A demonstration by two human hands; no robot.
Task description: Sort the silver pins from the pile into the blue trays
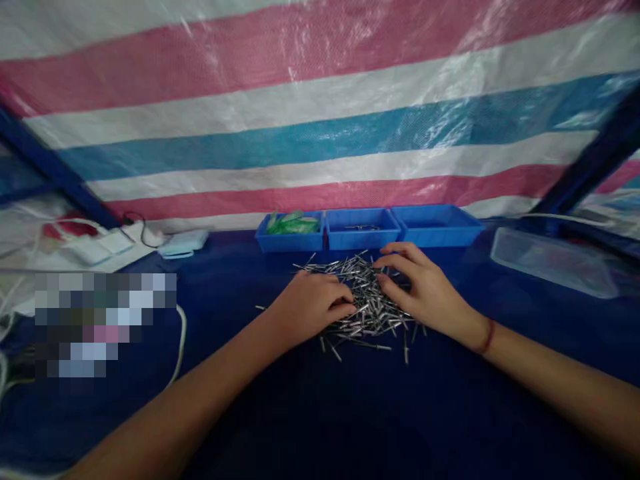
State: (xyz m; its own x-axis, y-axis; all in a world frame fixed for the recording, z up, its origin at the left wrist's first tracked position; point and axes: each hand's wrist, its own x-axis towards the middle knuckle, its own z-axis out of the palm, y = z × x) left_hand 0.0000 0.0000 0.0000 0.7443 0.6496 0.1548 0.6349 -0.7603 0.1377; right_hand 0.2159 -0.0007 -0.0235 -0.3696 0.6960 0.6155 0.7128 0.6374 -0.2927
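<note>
A loose heap of metal pop rivets (373, 310) lies on the dark blue tabletop (375, 413), between and under the person's two bare hands, with a few strays at its near edge and one out beyond the left wrist. The left hand (315, 300) is at the heap's left side, palm down, its fingers curled and its thumb close to the index finger; whether a rivet is pinched there cannot be told. The right hand (417, 283), with a thin red band (489, 337) at its wrist, is over the right side of the heap, half open, fingers bent and spread apart from the thumb, with nothing visibly gripped. Behind the heap three blue plastic bins stand in a row: the left bin (290, 244) contains green plastic wrapping (295, 223), the middle bin (363, 240) has a few rivets on its floor, and the right bin (437, 238) sits beside it. A clear plastic tray (555, 263) lies farther right. At the left are a pale blue folded item (183, 243), a white cable (181, 340) and a pixelated patch, and striped tarpaulin (300, 150) hangs behind everything
</note>
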